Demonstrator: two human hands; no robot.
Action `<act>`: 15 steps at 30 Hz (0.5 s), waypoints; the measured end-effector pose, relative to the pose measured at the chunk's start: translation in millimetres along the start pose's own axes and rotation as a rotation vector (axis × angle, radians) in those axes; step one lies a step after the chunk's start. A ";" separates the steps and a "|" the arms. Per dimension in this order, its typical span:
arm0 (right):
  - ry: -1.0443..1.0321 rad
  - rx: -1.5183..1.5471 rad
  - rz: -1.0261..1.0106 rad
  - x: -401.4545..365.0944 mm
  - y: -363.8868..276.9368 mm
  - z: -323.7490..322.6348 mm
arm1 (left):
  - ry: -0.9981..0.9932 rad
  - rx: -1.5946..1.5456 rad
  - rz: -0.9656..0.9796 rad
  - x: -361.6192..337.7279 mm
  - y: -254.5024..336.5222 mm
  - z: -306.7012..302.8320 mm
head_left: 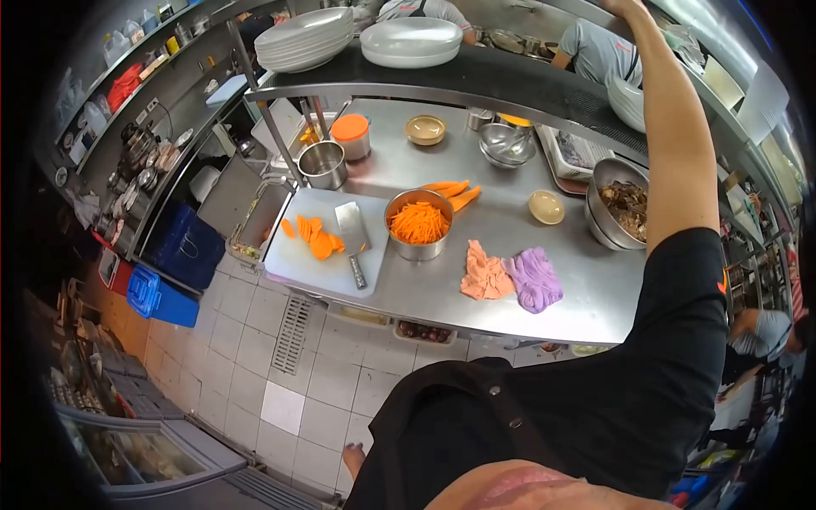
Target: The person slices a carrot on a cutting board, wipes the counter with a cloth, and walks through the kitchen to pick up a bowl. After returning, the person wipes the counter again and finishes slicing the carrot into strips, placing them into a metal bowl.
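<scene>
My right arm reaches up at the far right, past the shelf. Its hand (625, 7) is cut off by the top edge, so its grip is hidden. My left hand (354, 459) hangs low beside my body over the floor, fingertips slightly apart, with nothing visible in it. A steel pot of shredded carrot (419, 223) stands on the counter, with peeled carrots (455, 195) behind it. Left of it, a cleaver (353, 238) lies on a white cutting board (293, 268) beside carrot slices (316, 238). Orange (487, 272) and purple cloths (535, 279) lie near the front edge.
Stacked white plates (304, 38) fill the overhead shelf (501, 85). Bowls of dark food (625, 208) stand at right. A small dish (546, 207), an orange-lidded tub (350, 136) and an empty pot (322, 166) share the counter. Other people (595, 53) work beyond.
</scene>
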State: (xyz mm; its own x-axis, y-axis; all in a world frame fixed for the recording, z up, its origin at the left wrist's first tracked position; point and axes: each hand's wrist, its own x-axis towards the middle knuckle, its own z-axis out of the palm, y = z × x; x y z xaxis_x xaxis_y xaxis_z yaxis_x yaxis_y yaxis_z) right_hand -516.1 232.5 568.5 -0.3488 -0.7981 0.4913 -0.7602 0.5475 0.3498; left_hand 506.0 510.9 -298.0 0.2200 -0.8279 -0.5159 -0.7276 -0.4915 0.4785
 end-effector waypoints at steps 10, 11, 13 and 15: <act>0.454 1.851 0.251 -291.1 -220.2 -52.4 | -0.215 -0.978 0.994 -58.1 519.7 -116.1; 0.355 1.863 0.371 -343.2 -272.2 -32.7 | -0.277 -1.031 1.093 -85.2 563.6 -123.0; 0.256 1.489 -0.220 -415.7 -368.2 6.5 | -0.653 -1.742 0.928 -115.5 627.6 -87.1; 0.384 1.728 -0.083 -452.1 -437.6 18.5 | -0.938 -1.442 1.040 -122.4 654.8 -55.0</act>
State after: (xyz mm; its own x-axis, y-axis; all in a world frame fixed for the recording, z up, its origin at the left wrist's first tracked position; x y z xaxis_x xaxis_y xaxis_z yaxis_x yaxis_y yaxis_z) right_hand -35.9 349.1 178.6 -0.3397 -0.5701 0.7480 -0.5119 -0.5551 -0.6556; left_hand 38.3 275.5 117.6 -0.5506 -0.7487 0.3691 0.7310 -0.2188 0.6464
